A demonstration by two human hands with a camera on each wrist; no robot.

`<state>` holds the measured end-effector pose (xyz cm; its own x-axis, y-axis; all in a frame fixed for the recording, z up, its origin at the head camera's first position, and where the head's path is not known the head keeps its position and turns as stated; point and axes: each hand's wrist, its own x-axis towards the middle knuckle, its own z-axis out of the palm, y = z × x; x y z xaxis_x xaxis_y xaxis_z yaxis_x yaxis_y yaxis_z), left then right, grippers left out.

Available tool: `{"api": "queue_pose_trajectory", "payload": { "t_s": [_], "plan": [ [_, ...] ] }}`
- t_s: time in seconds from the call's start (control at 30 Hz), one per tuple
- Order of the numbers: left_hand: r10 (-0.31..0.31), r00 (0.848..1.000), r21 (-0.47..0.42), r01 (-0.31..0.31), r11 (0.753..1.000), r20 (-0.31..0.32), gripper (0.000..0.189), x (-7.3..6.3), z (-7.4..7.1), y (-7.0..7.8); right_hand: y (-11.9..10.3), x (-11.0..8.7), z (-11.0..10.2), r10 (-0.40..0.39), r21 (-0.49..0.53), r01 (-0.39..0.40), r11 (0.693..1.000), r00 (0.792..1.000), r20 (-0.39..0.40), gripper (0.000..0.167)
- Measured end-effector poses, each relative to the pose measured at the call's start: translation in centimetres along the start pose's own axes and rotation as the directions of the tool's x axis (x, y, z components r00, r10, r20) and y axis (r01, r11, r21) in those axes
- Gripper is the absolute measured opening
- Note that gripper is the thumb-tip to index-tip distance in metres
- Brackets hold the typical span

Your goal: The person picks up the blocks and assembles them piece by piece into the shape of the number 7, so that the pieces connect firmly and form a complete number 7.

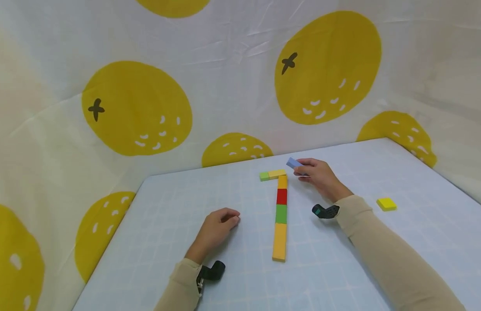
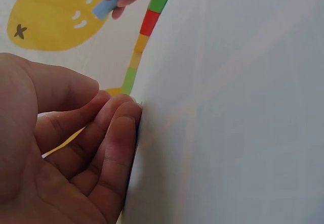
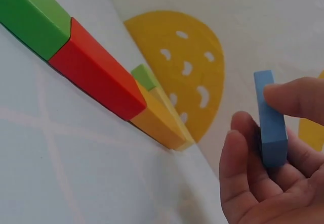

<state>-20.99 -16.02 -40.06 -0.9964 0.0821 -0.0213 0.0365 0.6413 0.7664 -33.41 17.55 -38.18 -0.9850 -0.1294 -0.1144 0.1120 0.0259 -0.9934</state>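
Between thumb and fingers, my right hand [image 1: 317, 175] pinches a blue block [image 3: 272, 118], held above the table near the far end of a row of blocks. That row runs away from me: a long orange block [image 1: 279, 242], a green block [image 1: 281, 214], a red block [image 1: 281, 196] and a shorter orange block [image 1: 282, 182]. At its far end a pale yellow block [image 1: 276, 173] and a light green block [image 1: 264, 176] lie crosswise, pointing left. My left hand [image 1: 216, 226] rests on the table left of the row, its fingers loosely curled around nothing.
A bright yellow block [image 1: 387, 204] lies apart on the right, beyond my right forearm. The table [image 1: 186, 194] has a pale blue cover with a faint grid. A white curtain [image 1: 232, 86] printed with yellow fruit stands behind it and along the sides.
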Motion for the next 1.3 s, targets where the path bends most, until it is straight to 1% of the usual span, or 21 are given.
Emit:
{"api": "queue_pose_trajectory", "payload": {
  "t_s": [0.13, 0.23, 0.37, 0.47, 0.53, 0.7, 0.83, 0.9, 1.0, 1.07, 1.23, 1.3],
  "plan": [
    [0.011, 1.0, 0.004, -0.011, 1.0, 0.0, 0.015, 0.0, 0.1, -0.2, -0.1, 0.1, 0.3, -0.014, -0.03, 0.015, 0.999, 0.999, 0.029, 0.049],
    [0.026, 1.0, 0.0, -0.026, 1.0, -0.005, 0.014, 0.0, 0.0, -0.3, 0.1, 0.3, 0.6, -0.02, -0.037, 0.021, 0.999, 0.999, 0.027, 0.047],
    [0.04, 0.999, 0.001, -0.04, 0.999, -0.009, 0.014, 0.0, -0.1, -0.4, 0.4, 0.6, 0.8, -0.006, -0.042, 0.007, 0.999, 1.0, 0.013, 0.047],
    [0.038, 0.999, 0.014, -0.038, 0.999, 0.002, 0.013, 0.0, -0.1, -0.6, 0.6, 0.8, 0.9, 0.016, -0.064, -0.015, 0.998, 1.0, 0.019, 0.048],
    [0.037, 0.999, 0.019, -0.037, 0.999, 0.007, 0.013, 0.0, 0.0, -0.8, 0.8, 0.9, 0.8, 0.019, -0.087, -0.016, 0.996, 0.999, 0.03, 0.048],
    [0.029, 1.0, 0.019, -0.028, 0.999, -0.008, 0.012, 0.1, 0.0, -0.7, 0.4, 1.5, 1.1, -0.002, -0.14, 0.01, 0.99, 0.998, 0.057, 0.047],
    [0.024, 1.0, 0.02, -0.024, 1.0, -0.006, 0.013, 0.1, -0.1, -0.5, -0.1, 2.0, 1.5, -0.008, -0.183, 0.016, 0.983, 0.999, 0.043, 0.046],
    [0.026, 1.0, 0.022, -0.026, 0.999, -0.004, 0.013, 0.1, -0.2, -0.4, -0.2, 2.3, 1.7, -0.011, -0.188, 0.018, 0.982, 0.999, 0.034, 0.045],
    [0.031, 0.999, 0.022, -0.031, 0.999, -0.009, 0.012, 0.0, -0.4, -0.3, -0.3, 2.5, 2.2, -0.019, -0.184, 0.028, 0.983, 0.999, 0.047, 0.046],
    [0.047, 0.999, 0.019, -0.046, 0.999, -0.009, 0.013, -0.1, -0.5, -0.4, -0.4, 2.6, 2.4, -0.022, -0.175, 0.031, 0.984, 0.998, 0.052, 0.046],
    [0.064, 0.998, 0.007, -0.064, 0.998, -0.003, 0.014, -0.1, -0.3, -0.5, -0.8, 2.6, 2.8, -0.004, -0.182, 0.012, 0.983, 0.999, 0.042, 0.044],
    [0.058, 0.998, 0.003, -0.058, 0.998, -0.006, 0.013, 0.0, -0.2, -0.6, -1.0, 2.7, 2.9, 0.002, -0.181, 0.007, 0.983, 0.999, 0.049, 0.045]
  ]
}}
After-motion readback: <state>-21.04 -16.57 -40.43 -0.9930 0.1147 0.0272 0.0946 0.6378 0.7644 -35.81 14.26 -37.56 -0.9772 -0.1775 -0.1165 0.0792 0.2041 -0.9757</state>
